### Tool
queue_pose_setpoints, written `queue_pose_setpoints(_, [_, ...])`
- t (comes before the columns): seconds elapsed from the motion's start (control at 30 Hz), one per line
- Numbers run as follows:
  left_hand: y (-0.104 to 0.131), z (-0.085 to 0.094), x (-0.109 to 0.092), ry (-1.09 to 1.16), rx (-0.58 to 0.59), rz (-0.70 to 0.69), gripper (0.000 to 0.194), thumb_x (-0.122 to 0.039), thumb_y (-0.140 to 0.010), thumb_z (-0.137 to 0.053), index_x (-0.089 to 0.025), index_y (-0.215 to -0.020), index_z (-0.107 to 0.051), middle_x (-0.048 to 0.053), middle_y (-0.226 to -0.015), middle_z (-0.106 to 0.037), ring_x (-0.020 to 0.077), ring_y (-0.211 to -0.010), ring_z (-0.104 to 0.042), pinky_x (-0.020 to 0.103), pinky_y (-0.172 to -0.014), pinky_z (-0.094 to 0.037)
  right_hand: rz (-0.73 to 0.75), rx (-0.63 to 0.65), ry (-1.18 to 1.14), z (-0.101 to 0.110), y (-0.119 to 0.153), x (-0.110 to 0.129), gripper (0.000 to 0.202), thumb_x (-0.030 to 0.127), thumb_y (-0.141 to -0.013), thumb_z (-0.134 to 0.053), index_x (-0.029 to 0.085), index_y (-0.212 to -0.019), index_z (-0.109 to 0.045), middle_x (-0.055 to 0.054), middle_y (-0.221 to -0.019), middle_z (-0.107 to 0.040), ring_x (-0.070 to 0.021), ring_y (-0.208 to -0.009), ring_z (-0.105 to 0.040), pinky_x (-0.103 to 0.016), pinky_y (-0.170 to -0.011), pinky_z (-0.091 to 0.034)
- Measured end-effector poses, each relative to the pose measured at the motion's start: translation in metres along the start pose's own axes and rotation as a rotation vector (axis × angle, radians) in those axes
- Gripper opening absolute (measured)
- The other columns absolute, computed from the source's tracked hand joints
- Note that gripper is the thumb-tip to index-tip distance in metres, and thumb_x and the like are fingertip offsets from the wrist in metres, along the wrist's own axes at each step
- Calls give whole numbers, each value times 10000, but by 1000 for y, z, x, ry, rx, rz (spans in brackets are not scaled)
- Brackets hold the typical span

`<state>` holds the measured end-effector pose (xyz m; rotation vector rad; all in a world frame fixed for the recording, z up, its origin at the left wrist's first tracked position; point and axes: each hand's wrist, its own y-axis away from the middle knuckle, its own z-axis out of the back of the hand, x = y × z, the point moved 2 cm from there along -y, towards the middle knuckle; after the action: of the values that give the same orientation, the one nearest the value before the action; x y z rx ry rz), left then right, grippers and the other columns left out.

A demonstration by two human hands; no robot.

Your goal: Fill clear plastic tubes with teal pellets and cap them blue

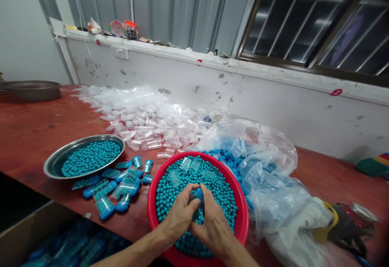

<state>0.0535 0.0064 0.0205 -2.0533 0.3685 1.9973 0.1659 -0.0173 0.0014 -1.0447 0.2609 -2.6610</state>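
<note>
My left hand (179,210) and my right hand (214,220) meet over a red basin (244,214) full of small turquoise balls (170,196). Between their closed fingers is a small clear plastic container with a blue cap (199,194), mostly hidden by the fingers. Several clear empty containers (185,164) lie on the balls. Left of the basin, filled containers with blue caps (105,208) lie in a loose heap. A metal bowl (51,165) beside them also holds turquoise balls.
Clear plastic containers (152,125) spread in a wide pile along the wall. Right of the basin, a plastic bag (267,178) contains blue caps (232,159). A box of filled containers (82,244) stands below the table's front edge. A dark basin (32,91) sits far left.
</note>
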Motion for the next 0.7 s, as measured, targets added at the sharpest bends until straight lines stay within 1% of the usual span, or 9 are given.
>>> queue_pose_setpoints(0.1, [0, -4, 1, 4, -41, 87, 261, -174, -702, -482, -165, -958, -534, -28, -685, -532, 120, -660, -484, 214, -626, -384, -8, -132, 87, -6, 2, 4, 743, 314, -606, -633, 65, -1247, -351, -233, -1155, -495, -355, -983, -540, -445, -768, -476])
queue_pose_setpoints(0.17, [0, -7, 5, -4, -48, 109, 264, -168, -697, -474, -164, -955, -530, -36, -650, -516, 116, -622, -476, 210, -592, -378, -29, -134, 92, -10, 4, 7, 719, 344, -606, -641, 71, -1219, -383, -217, -1090, -533, -341, -915, -572, -425, -716, -497])
queue_pose_setpoints(0.27, [2, -4, 10, -85, -23, 74, 266, -175, -707, -463, -162, -964, -532, -13, -730, -571, 144, -714, -521, 239, -685, -412, -71, -30, 77, -16, 9, 10, 713, 349, -635, -637, 91, -1242, -367, -203, -1125, -519, -327, -967, -552, -407, -759, -485])
queue_pose_setpoints(0.33, [5, 7, 11, -188, -5, 34, 268, -210, -728, -461, -171, -982, -536, 7, -827, -607, 166, -806, -540, 263, -769, -415, -61, 104, 63, -17, 12, 11, 770, 336, -662, -634, 107, -1309, -285, -199, -1209, -468, -321, -1047, -511, -397, -823, -455])
queue_pose_setpoints(0.4, [9, 30, 8, -318, -16, 0, 304, -274, -754, -455, -190, -1039, -520, 13, -901, -621, 177, -849, -553, 273, -803, -417, -23, 227, 50, -13, 12, 11, 833, 346, -678, -638, 140, -1356, -200, -177, -1259, -435, -308, -1076, -492, -381, -855, -435])
queue_pose_setpoints(0.47, [14, 63, 2, -484, -80, -6, 377, -348, -779, -422, -209, -1125, -476, 15, -934, -629, 188, -859, -572, 279, -795, -432, 1, 266, 69, 0, 5, 8, 741, 349, -721, -605, 191, -1347, -241, -135, -1251, -449, -281, -1060, -508, -357, -860, -427])
queue_pose_setpoints(0.53, [20, 102, -5, -750, -234, 68, 444, -404, -790, -376, -209, -1184, -444, 29, -866, -651, 221, -821, -598, 309, -740, -457, -35, 214, 157, 18, -10, -3, 526, 305, -792, -520, 218, -1286, -361, -108, -1206, -478, -256, -1014, -537, -343, -845, -428])
queue_pose_setpoints(0.6, [24, 135, -12, -1015, -422, 92, 470, -404, -788, -347, -208, -1205, -442, 60, -951, -646, 252, -853, -608, 348, -747, -460, -135, 139, 311, 35, -30, -20, 441, 252, -826, -454, 198, -1259, -390, -126, -1166, -481, -262, -946, -565, -361, -785, -447])
queue_pose_setpoints(0.7, [22, 155, -17, -1267, -595, -73, 494, -388, -781, -331, -150, -1195, -456, 118, -1080, -599, 269, -929, -588, 382, -797, -453, -245, 122, 452, 45, -61, -49, 454, 199, -804, -465, 146, -1247, -381, -179, -1140, -464, -304, -942, -552, -401, -735, -447])
